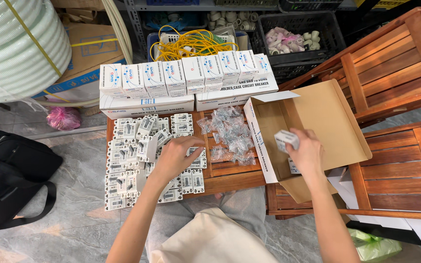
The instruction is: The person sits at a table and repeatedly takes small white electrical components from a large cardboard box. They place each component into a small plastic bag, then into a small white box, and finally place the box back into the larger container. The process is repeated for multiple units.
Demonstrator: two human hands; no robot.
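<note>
My left hand reaches down onto a heap of white circuit breakers spread over a low wooden table, fingers curled over one near the heap's right side. My right hand holds a small white box inside an open cardboard carton at the right. A pile of small clear bags of screws lies between the two hands.
A row of small white boxes stands on two long white boxes at the table's back. Wooden folding chairs are at the right, a black bag on the floor at left, crates and yellow cable behind.
</note>
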